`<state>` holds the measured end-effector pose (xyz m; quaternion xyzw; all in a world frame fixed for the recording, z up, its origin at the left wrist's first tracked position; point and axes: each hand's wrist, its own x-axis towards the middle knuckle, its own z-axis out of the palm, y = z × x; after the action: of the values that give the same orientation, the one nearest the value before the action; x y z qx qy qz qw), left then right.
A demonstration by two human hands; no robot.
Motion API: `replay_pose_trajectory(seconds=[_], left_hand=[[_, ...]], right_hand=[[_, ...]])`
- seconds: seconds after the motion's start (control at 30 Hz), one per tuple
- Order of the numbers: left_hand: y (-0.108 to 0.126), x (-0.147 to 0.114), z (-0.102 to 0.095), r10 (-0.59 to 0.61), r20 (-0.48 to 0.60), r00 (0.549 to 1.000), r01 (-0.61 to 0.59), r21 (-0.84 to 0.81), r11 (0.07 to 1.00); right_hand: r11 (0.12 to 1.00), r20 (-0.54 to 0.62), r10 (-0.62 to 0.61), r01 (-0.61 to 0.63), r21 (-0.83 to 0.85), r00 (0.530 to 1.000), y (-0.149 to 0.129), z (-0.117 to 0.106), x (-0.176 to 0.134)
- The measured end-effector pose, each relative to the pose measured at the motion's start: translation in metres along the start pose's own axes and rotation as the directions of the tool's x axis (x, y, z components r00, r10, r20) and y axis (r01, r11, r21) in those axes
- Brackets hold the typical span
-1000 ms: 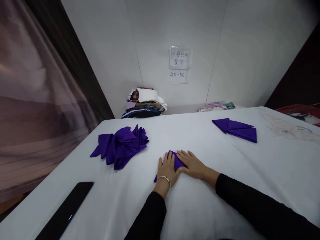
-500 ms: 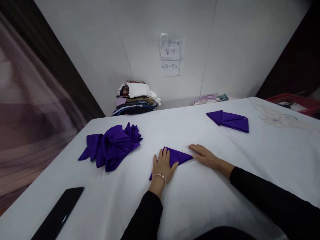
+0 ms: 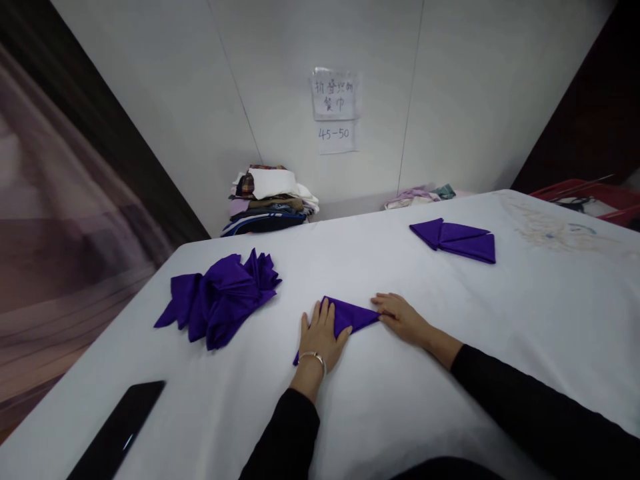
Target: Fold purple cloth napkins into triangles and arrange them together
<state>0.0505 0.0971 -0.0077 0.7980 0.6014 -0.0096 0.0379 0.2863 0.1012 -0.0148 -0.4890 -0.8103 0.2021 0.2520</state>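
A purple napkin (image 3: 350, 316) lies folded into a triangle on the white-covered table. My left hand (image 3: 320, 338), with a silver bracelet at the wrist, is laid flat over its left part, fingers spread, hiding some of the cloth. At the triangle's right-hand point is my right hand (image 3: 403, 321), its thumb and fingers closed about the tip. A second folded purple napkin (image 3: 457, 240) rests farther back on the right. To the left sits a crumpled heap of purple napkins (image 3: 220, 297).
A black phone-like slab (image 3: 120, 427) lies at the table's front left. Behind the far edge are a stack of folded clothes (image 3: 273, 200) and more fabric (image 3: 417, 197). A red basket (image 3: 590, 200) stands at far right. Paper signs (image 3: 335, 110) hang on the wall.
My right hand's fingers have drawn in toward the thumb at the napkin's tip. My left hand stays flat on the cloth. The whole view has shifted slightly.
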Motion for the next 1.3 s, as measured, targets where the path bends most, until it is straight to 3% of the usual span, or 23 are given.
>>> replay_pose_trajectory(seconds=[0.3, 0.43, 0.53, 0.6, 0.7, 0.83, 1.0, 1.3], left_hand=[[-0.001, -0.003, 0.002, 0.000, -0.028, 1.000, 0.000, 0.022, 1.000], [-0.001, -0.004, 0.003, -0.001, -0.033, 0.999, 0.001, 0.016, 1.000], [-0.001, -0.004, 0.004, -0.001, -0.042, 0.999, 0.002, 0.018, 1.000], [-0.002, -0.004, 0.005, 0.004, -0.052, 0.999, -0.002, 0.025, 1.000], [-0.004, -0.004, 0.007, 0.019, -0.052, 0.998, -0.017, 0.036, 0.999], [-0.006, -0.003, 0.005, 0.069, 0.023, 0.997, -0.070, 0.049, 0.996], [-0.006, -0.002, -0.001, 0.035, 0.059, 0.998, -0.038, 0.047, 0.998], [-0.008, 0.003, 0.003, -0.017, 0.067, 0.998, 0.011, 0.090, 0.996]], right_hand=[[1.000, -0.006, -0.009, 0.010, 0.021, 1.000, 0.007, 0.002, 0.000], [0.999, -0.110, 0.010, -0.005, 0.045, 0.994, 0.014, 0.003, -0.005], [0.999, -0.162, -0.009, 0.013, 0.029, 0.987, 0.000, 0.002, -0.007], [0.995, -0.094, -0.095, 0.094, -0.013, 0.991, -0.024, 0.003, -0.004], [0.974, 0.098, -0.222, 0.226, -0.030, 0.970, -0.066, 0.011, 0.010], [0.963, 0.261, -0.264, 0.268, 0.020, 0.929, -0.099, 0.030, 0.039], [0.973, 0.296, -0.230, 0.223, 0.056, 0.927, -0.091, 0.037, 0.057], [0.977, 0.255, -0.194, 0.210, -0.036, 0.947, -0.079, 0.023, 0.046]])
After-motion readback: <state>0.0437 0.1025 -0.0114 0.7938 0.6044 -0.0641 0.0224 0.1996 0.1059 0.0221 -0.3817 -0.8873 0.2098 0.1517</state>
